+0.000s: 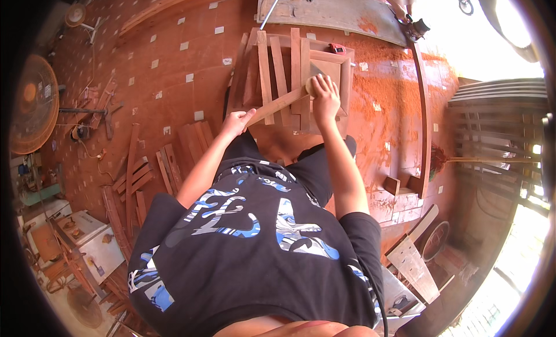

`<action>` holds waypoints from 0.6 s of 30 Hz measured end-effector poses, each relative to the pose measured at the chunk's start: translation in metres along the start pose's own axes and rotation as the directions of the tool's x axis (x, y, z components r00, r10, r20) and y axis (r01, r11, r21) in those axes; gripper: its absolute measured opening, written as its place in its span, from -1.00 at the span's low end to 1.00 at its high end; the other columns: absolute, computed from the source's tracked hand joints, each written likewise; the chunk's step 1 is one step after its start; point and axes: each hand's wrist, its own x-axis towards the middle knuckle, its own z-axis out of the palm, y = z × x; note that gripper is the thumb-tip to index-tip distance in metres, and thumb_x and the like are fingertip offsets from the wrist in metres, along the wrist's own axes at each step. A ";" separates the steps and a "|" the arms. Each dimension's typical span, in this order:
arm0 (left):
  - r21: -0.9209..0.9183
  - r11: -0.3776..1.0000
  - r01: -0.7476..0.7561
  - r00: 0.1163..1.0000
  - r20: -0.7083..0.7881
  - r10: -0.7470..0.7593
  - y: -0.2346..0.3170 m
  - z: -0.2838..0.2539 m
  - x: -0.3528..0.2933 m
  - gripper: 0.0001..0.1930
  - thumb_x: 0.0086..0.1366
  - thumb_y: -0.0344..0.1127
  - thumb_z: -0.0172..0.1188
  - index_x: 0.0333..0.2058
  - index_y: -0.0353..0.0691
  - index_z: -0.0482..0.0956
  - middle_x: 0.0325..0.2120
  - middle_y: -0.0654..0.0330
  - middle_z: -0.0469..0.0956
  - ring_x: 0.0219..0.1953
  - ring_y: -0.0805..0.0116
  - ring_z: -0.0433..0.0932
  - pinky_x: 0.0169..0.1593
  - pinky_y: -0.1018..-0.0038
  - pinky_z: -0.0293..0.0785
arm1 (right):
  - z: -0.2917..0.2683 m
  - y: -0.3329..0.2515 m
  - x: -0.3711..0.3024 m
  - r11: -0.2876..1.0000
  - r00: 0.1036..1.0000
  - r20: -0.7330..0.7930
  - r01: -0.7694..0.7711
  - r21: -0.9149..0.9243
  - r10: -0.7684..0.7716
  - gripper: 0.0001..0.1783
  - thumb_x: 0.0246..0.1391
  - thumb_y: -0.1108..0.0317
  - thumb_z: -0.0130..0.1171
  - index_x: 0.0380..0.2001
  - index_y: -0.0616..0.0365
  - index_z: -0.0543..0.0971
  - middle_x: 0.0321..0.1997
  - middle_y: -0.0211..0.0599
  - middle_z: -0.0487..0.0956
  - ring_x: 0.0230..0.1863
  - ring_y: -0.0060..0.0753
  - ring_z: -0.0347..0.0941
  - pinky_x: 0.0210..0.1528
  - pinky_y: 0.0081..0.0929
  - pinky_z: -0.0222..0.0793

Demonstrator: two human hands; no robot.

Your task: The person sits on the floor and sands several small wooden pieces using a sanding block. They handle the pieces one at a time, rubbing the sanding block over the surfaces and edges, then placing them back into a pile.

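- Left hand (236,122): grip closed on wooden strip (278,106).
- Right hand (325,95): grip curled on round tan piece (309,86).
- Step: apparently working the strip; next calls for steadiness.

Right now, a pale round piece (310,86) is partly covered by the right hand (325,96). Up top, a second person (396,8) is cut off by the edge, while the slatted stack (492,124) at far right is blurred.

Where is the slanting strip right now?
In the head view's upper middle, the strip runs from the left hand up toward the right hand, across other strips.
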 end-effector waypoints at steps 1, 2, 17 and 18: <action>-0.001 1.000 0.001 1.000 0.004 -0.001 0.002 0.000 -0.001 -0.27 0.31 0.48 0.11 -0.55 -0.19 0.59 -0.78 0.28 0.45 -0.75 0.53 0.40 -0.61 0.51 0.29 | 0.001 0.009 -0.001 1.000 1.000 0.017 -0.011 -0.011 0.012 -0.52 0.04 0.48 0.18 0.10 0.08 0.63 0.26 -0.25 0.58 0.27 -0.06 0.49 0.35 -0.07 0.35; -0.003 1.000 0.000 1.000 0.008 0.000 0.004 -0.001 -0.001 -0.28 0.32 0.47 0.11 -0.53 -0.19 0.61 -0.78 0.28 0.45 -0.76 0.56 0.38 -0.64 0.53 0.27 | 0.008 0.006 -0.007 0.996 0.996 0.070 -0.044 -0.082 0.049 -0.45 0.03 0.52 0.16 0.16 0.08 0.61 0.33 -0.22 0.54 0.31 -0.01 0.47 0.38 -0.07 0.32; -0.030 0.999 0.014 1.000 0.013 -0.013 0.007 -0.005 -0.005 -0.29 0.33 0.43 0.14 -0.58 -0.18 0.55 -0.80 0.28 0.42 -0.81 0.56 0.34 -0.72 0.53 0.20 | -0.003 -0.001 -0.003 0.998 0.989 0.149 -0.017 0.063 0.007 -0.43 -0.04 0.54 0.20 0.13 0.04 0.62 0.30 -0.34 0.56 0.39 -0.16 0.38 0.48 -0.13 0.20; -0.028 1.000 0.004 1.000 0.008 -0.004 0.008 -0.004 -0.005 -0.29 0.33 0.43 0.14 -0.59 -0.18 0.54 -0.81 0.28 0.42 -0.81 0.55 0.34 -0.72 0.53 0.20 | -0.004 0.010 0.004 0.999 0.988 0.154 0.000 0.050 -0.008 -0.39 -0.06 0.60 0.20 0.15 0.07 0.61 0.32 -0.30 0.54 0.42 -0.14 0.35 0.49 -0.11 0.17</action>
